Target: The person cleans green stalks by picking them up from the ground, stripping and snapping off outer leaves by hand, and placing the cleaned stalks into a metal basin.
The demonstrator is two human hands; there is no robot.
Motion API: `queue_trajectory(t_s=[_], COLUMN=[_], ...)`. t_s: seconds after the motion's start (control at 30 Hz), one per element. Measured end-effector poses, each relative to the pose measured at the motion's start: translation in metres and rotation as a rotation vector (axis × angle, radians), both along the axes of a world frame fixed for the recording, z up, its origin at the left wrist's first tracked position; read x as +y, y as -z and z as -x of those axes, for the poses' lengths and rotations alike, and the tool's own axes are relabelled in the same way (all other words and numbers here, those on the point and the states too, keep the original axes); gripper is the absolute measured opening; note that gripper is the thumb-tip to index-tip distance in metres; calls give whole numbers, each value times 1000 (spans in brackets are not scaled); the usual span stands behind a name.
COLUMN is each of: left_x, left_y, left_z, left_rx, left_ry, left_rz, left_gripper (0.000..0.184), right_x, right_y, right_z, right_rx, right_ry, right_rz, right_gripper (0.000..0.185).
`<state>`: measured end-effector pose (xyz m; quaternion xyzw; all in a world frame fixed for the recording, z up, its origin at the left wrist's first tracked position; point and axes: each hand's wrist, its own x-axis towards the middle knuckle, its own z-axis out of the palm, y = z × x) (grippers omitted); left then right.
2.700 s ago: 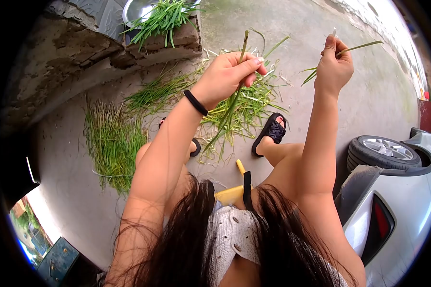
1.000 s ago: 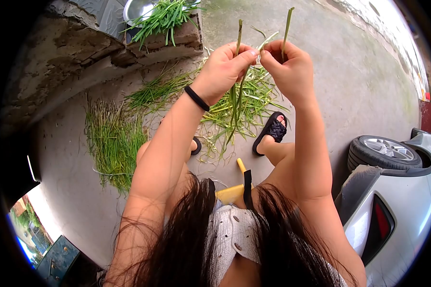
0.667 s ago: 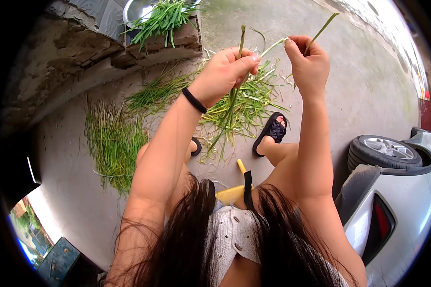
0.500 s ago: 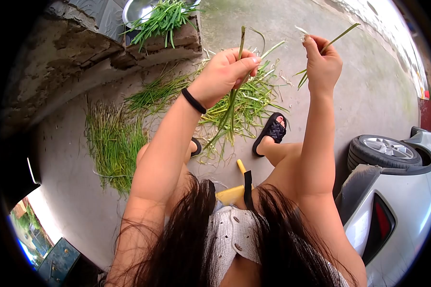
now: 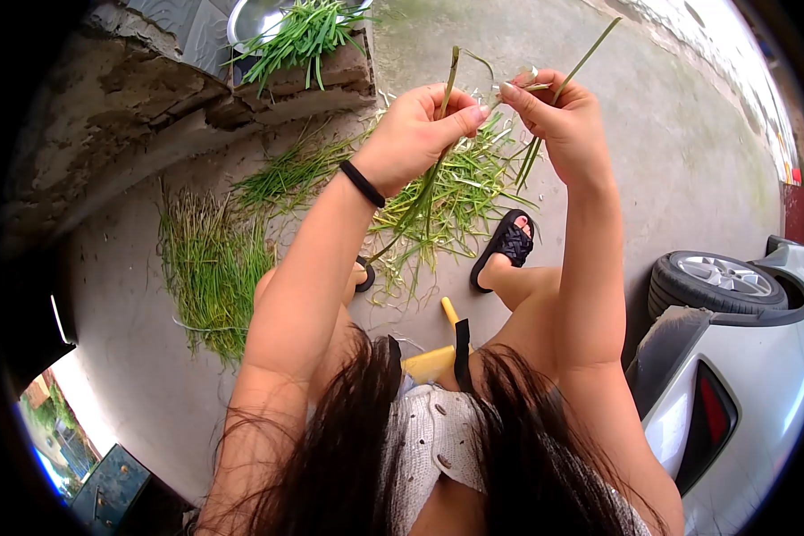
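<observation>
My left hand point(image 5: 424, 134), black band at its wrist, is closed on a few long green chives point(image 5: 431, 183) that hang down toward my feet. One stalk bends over above its fingertips. Close beside it on the right, my right hand point(image 5: 563, 125) pinches at the pale end of a stalk near my left fingertips. A thin green blade point(image 5: 590, 55) also sticks up through my right fingers, and its lower part trails below the hand. The exact contact between the fingertips is too small to tell.
Loose trimmed chives point(image 5: 464, 201) lie on the concrete beneath my hands. A bundle of chives point(image 5: 210, 268) rests at the left. More greens point(image 5: 308, 36) fill a metal bowl point(image 5: 241, 27) on a brick ledge. A car wheel point(image 5: 719, 275) and silver bumper point(image 5: 732, 384) are at the right.
My right hand has moved left, bringing its fingertips up to those of my left hand. The blade in it came along. My left hand has barely moved.
</observation>
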<state>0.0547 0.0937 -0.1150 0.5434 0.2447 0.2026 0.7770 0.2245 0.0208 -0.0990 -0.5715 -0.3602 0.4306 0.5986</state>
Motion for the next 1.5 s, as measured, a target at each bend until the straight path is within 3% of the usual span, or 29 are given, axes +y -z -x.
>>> queue_trajectory(t_s=[0.33,0.43,0.57,0.6,0.73,0.83,0.87,0.97,1.07,1.3,1.5], left_x=[3,9,24,31,37,40,41,43,43,42,64], left_y=[1,2,16,16,20,23,23,24,23,16,28], left_z=[-5,2,9,4,8,9,10,11,13,13,31], left_rx=[49,22,-47,-109,-108,-123,-126,-129,-111,-78,-115], left_ry=[-18,-68,-167,-230,-264,-278,-274,-275,-263,-318,-521], left_rz=[-60,12,56,277,260,249,263,270,284,233,176], left_gripper=[17,18,20,17,17,16,16,15,16,17,14], right_x=[4,-3,-5,-4,-5,-2,-1,1,-3,-3,-5], right_y=[9,5,-6,-7,21,15,-1,1,19,7,10], right_z=[-18,-40,-18,-12,3,12,14,13,20,36,28], right_rx=[138,14,-342,-457,-707,-652,-771,-780,-372,194,198], right_ry=[487,581,235,165,40,6,-66,-120,-162,-392,-569], right_rz=[-217,-187,319,439,187,244,501,574,285,327,437], right_gripper=[16,18,24,24,23,25,26,27,27,32,29])
